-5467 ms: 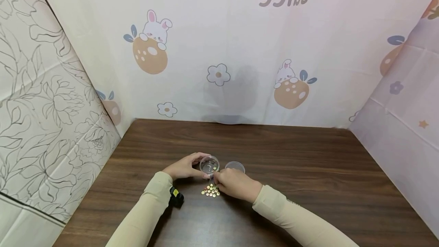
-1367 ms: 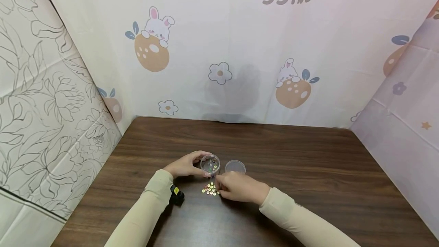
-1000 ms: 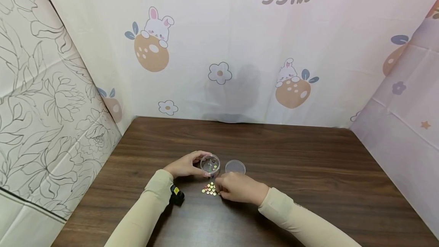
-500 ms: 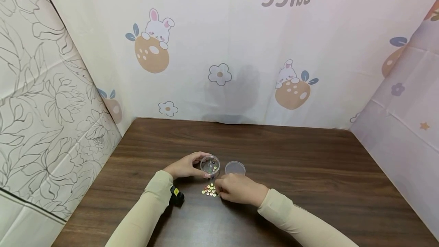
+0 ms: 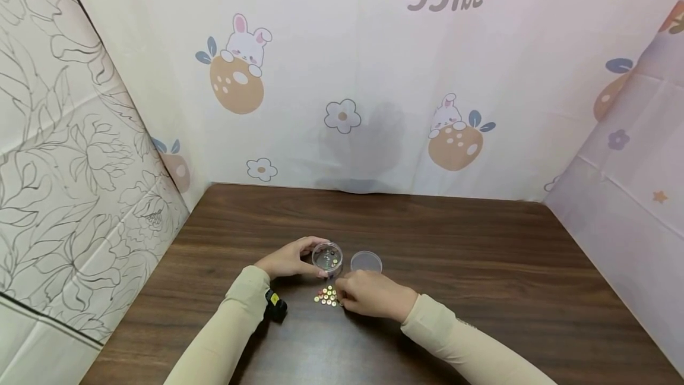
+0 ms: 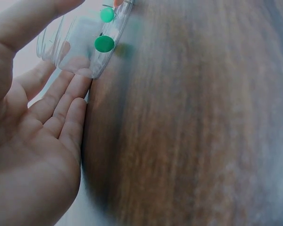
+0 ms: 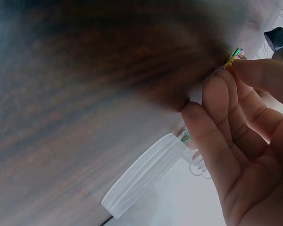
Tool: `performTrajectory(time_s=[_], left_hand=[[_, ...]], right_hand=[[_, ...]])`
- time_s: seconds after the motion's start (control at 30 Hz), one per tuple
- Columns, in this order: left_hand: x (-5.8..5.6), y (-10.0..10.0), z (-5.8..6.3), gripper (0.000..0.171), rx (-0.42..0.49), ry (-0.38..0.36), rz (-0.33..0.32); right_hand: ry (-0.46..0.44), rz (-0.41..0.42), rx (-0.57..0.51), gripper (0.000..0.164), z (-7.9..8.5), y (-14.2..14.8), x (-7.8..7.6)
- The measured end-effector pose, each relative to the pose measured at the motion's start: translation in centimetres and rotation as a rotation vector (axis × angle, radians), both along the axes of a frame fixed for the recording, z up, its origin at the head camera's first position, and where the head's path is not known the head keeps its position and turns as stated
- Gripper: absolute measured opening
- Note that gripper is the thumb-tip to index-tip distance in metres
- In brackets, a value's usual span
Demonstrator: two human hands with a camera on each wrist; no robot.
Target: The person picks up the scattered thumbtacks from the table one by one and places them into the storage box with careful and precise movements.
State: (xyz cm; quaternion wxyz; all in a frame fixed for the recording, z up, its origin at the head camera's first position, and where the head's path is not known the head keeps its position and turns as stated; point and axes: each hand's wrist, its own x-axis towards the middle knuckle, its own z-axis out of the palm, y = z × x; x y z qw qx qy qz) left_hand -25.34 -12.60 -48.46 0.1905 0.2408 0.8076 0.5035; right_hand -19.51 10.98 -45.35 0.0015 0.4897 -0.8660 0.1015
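My left hand (image 5: 291, 258) grips a clear round plastic container (image 5: 321, 259) between thumb and fingers, keeping it on the table. A few small thumbtacks lie inside; in the left wrist view some green thumbtacks (image 6: 104, 44) show through its wall. In front of it, small gold thumbtacks (image 5: 325, 297) with a reddish one among them form a rough triangle, heads up. My right hand (image 5: 372, 294) is low at the right edge of this group. Its thumb and index fingertip pinch at a yellowish thumbtack (image 7: 233, 59), largely hidden by the fingers.
A clear round lid (image 5: 366, 260) lies flat right of the container, just behind my right hand. A black wrist camera (image 5: 276, 306) sits at my left wrist. The brown wooden table (image 5: 481, 272) runs back to a printed curtain (image 5: 299, 76), with more curtains on both sides.
Since the earliest frame, my right hand has moved from the container's front edge slightly right and toward me, uncovering more of the lid. Over the last second it barely moves. My left hand stays put.
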Motion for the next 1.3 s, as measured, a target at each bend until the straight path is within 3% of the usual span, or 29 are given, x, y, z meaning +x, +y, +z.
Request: performTrajectory(time_s=[0.37,0.6,0.77,1.07,1.3], left_hand=[[0.1,0.1,0.1,0.07,-0.02,0.029,-0.005],[0.5,0.2,0.7,0.072,-0.001,0.026,-0.021],[0.3,0.1,0.3,0.07,-0.018,0.023,-0.006],[-0.2,-0.1,-0.2,0.07,-0.034,0.029,-0.013],[-0.3,-0.2,0.0,0.072,-0.037,0.037,-0.018]], right_hand=[[0.005,-0.001,-0.006,0.016,0.1,0.0,0.1],[-0.08,0.005,-0.055,0.013,0.2,0.2,-0.4],[-0.094,-0.012,-0.093,0.011,0.5,0.2,-0.8],[-0.029,-0.145,-0.22,0.007,1.6,-0.3,-1.6],[-0.024,-0.228,-0.23,0.008,1.8,-0.9,-2.3]])
